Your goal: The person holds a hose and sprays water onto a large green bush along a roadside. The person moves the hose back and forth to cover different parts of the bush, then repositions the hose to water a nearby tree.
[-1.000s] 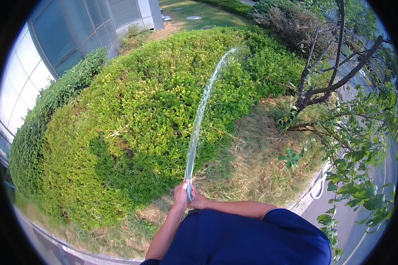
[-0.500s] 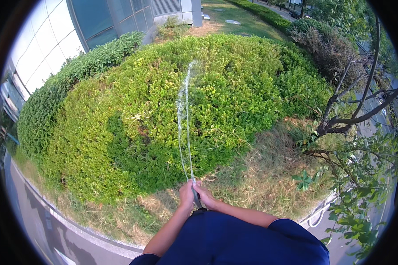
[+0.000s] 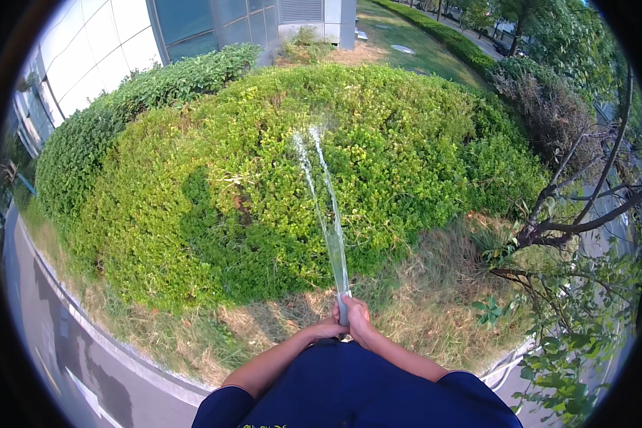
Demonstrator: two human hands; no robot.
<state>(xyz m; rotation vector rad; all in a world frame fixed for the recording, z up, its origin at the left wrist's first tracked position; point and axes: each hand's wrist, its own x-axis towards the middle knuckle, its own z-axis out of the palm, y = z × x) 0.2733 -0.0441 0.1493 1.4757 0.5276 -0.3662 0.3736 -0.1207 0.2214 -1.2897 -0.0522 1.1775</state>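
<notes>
A grey hose (image 3: 343,312) points away from me, held in front of my body. My right hand (image 3: 361,319) is wrapped round it near the mouth, thumb close to the opening. Lower down, my left hand (image 3: 328,328) closes around the hose from the left. Water (image 3: 335,250) leaves the mouth as a thin sheet and splits into two streams. These arc over a broad yellow-green hedge (image 3: 278,185) and break into drops above its middle. Below my hands the hose is hidden by my dark blue shirt.
Dry grass (image 3: 435,307) borders the hedge, edged by a kerb (image 3: 157,374) and paved road (image 3: 71,342). A bare-branched tree (image 3: 549,228) and leafy twigs stand at the right. Pale tubing (image 3: 506,367) lies at the lower right. A building (image 3: 107,57) rises behind.
Both hands and the hose mouth have shifted right. My left hand has slid lower on the hose. The water now leans leftward and starts as a wider sheet. The view has turned slightly left.
</notes>
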